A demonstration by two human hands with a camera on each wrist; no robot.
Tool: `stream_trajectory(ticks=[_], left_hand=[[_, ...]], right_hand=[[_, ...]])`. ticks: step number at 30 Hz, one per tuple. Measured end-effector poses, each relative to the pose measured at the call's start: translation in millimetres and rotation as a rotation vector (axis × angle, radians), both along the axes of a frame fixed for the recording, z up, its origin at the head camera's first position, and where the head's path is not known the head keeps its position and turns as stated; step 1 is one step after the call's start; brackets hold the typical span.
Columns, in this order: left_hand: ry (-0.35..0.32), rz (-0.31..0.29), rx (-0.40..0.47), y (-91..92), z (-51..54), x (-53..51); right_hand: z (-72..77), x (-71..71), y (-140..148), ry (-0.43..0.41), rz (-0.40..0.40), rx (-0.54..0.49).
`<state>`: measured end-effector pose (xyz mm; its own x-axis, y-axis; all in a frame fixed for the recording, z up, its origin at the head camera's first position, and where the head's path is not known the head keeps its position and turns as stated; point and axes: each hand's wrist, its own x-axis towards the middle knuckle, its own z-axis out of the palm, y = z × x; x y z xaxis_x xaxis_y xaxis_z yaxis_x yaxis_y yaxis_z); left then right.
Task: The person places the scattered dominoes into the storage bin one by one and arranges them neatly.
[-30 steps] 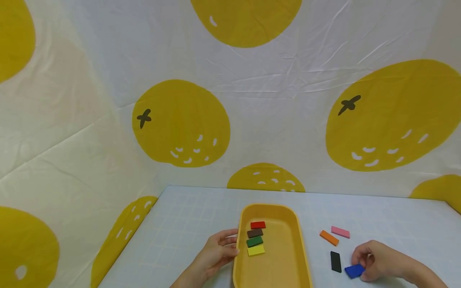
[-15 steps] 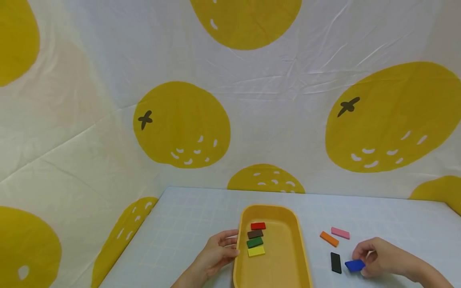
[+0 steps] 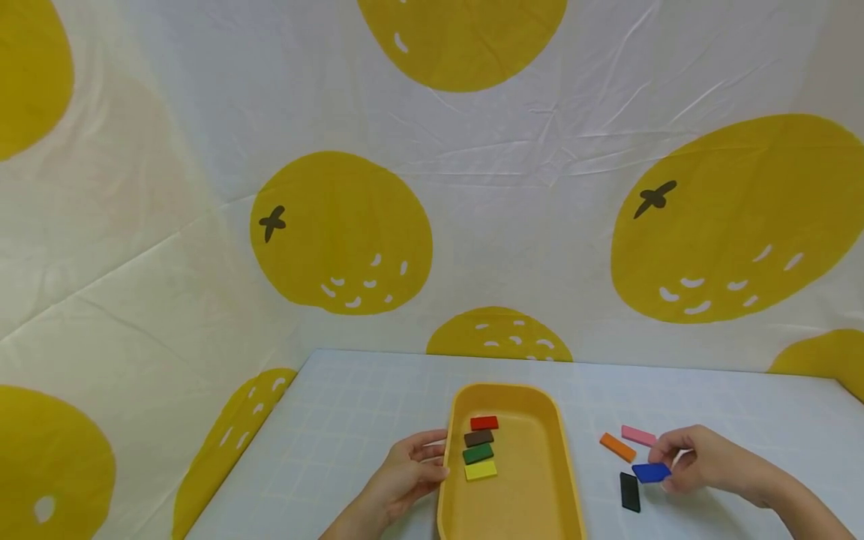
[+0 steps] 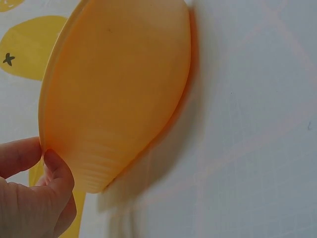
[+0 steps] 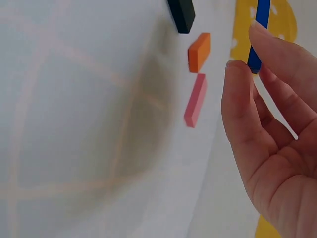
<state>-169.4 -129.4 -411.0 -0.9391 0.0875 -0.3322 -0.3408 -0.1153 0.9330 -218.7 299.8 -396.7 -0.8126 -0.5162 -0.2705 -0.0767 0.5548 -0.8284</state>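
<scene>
With the left hand [image 3: 405,474], pinches the left wall of a round-cornered yellow tray [image 3: 533,487] (inside, from far to near: red block [image 3: 484,423], brown block [image 3: 478,438], green block [image 3: 478,454], yellow block [image 3: 481,471]). Further right, near a black block [image 3: 630,493], clamps a flat, rectangular blue block [image 3: 649,472] in the right hand [image 3: 702,461], above the table [image 3: 364,397].
</scene>
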Motion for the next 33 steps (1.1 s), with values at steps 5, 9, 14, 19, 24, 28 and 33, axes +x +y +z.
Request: stream_trajectory(ticks=[5, 9, 14, 19, 24, 28, 33], left_hand=[[0.001, 0.0, -0.005, 0.1, -1.9, -0.6], [0.001, 0.002, -0.012, 0.4, -1.2, -0.2], [-0.001, 0.0, -0.011, 1.0, 2.5, 0.8], [0.006, -0.009, -0.002, 0.1, 0.0, -0.4], [0.013, -0.009, -0.003, -0.4, -2.6, -1.3], [0.02, -0.012, -0.001, -0.5, -2.2, -0.2], [0.037, -0.017, 0.003, -0.4, -0.6, 1.4]], right_hand=[[8.7, -2.6, -12, 0.007, -0.027, 0.024], [16.1, -4.3, -21, 0.004, -0.041, -0.005], [23.6, -6.1, -34, -0.007, -0.066, -0.052], [29.4, -7.9, -48, 0.007, -0.071, -0.042], [34.6, -9.4, -64, 0.03, -0.059, -0.04], [38.8, -10.2, -78, 0.054, -0.038, -0.033], [43.6, -12.2, -93, 0.088, -0.02, -0.03]])
